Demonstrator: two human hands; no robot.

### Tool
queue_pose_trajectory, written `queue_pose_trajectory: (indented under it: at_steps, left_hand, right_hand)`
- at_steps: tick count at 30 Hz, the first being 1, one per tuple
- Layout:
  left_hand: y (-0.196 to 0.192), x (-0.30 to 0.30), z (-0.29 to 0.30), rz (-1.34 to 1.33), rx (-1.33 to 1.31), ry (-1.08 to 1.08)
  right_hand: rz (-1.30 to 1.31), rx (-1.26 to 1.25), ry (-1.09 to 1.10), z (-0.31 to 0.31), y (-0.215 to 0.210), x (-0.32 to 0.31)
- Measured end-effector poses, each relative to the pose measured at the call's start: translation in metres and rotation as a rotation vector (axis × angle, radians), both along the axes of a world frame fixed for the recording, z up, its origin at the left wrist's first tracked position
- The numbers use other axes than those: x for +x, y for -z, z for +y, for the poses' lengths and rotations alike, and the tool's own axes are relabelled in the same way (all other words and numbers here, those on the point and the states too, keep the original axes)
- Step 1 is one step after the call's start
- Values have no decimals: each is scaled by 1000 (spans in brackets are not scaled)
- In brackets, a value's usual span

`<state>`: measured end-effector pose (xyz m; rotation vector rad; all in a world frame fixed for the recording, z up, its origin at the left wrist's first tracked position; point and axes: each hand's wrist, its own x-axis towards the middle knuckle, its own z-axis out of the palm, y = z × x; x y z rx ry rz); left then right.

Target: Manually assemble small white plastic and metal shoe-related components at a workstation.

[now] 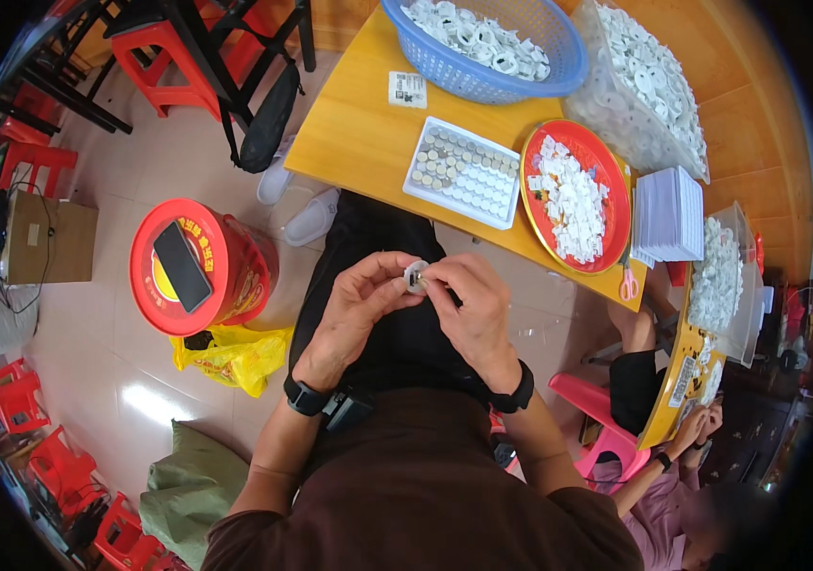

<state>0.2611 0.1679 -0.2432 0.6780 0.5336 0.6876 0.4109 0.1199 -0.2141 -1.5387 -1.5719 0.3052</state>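
Above my lap, my left hand (368, 297) pinches a small white round plastic piece (415, 272) with a dark centre. My right hand (471, 303) has its thumb and fingertips closed on the same piece from the other side. The fingers partly cover it, so its details are hard to make out. Beyond my hands, on the yellow table (349, 124), lies a white tray (413, 181) with rows of small silvery discs, some of its slots bare. Right of the tray is a red round plate (623, 214) heaped with small white pieces.
A blue basket (482, 84) and a clear bin (606, 105), both full of white parts, stand farther back. Pink-handled scissors (628, 284) lie near stacked trays (670, 214). A phone (183, 266) rests on a red bucket (254, 276) at left. Another person (663, 504) works at right.
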Motion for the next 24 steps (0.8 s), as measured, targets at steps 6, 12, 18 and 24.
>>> queue_pose_trajectory:
  at_steps: [6, 12, 18, 24]
  left_hand:
    - [-1, 0, -2, 34, -18, -3]
    - [0, 2, -3, 16, -50, 7]
    - [-5, 5, 0, 33, 36, 39]
    - [-5, 11, -3, -18, -70, 17]
  right_hand:
    - [-187, 28, -39, -4, -3, -4]
    - [160, -129, -48, -5, 12, 5]
    - [834, -329, -26, -3, 15, 12]
    - [1009, -342, -55, -2, 6, 17]
